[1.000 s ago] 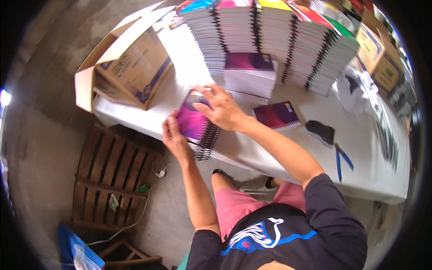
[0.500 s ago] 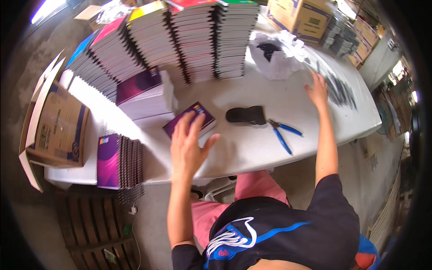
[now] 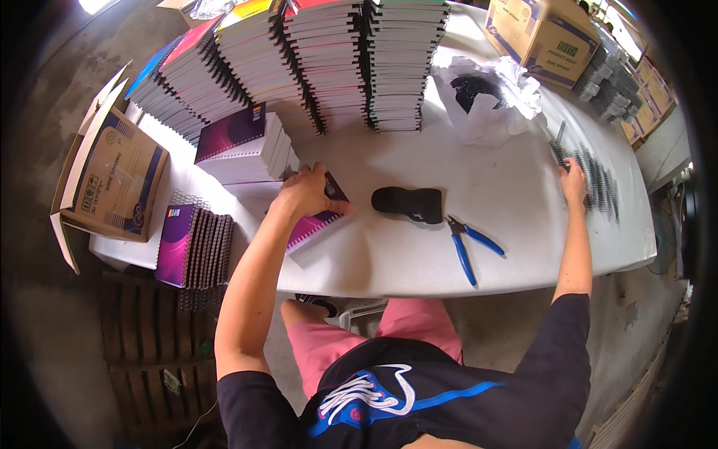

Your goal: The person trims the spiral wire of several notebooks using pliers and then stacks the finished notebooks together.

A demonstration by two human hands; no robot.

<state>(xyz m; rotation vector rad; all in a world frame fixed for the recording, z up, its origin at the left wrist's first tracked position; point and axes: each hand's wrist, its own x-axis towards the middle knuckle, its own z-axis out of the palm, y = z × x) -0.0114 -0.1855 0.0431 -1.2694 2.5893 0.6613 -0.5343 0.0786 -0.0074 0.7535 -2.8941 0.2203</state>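
Left hand (image 3: pixel 303 193) grasps a purple spiral-bound notebook (image 3: pixel 318 222) on the white desk (image 3: pixel 419 254); right hand (image 3: pixel 574 182), at three o'clock, seemingly grips black wire binding coils (image 3: pixel 602 183). A brown cardboard box (image 3: pixel 112 183) with a blue stripe lies at nine.

A white table (image 3: pixel 419 266) stands on a grey concrete floor (image 3: pixel 45 135), a wooden pallet (image 3: pixel 149 337) beside it

My left hand (image 3: pixel 303 193) covers much of the purple notebook (image 3: pixel 318 224); the right hand's (image 3: pixel 574 182) fingertips, perhaps on black spiral coils (image 3: pixel 602 183), are too small to resolve.
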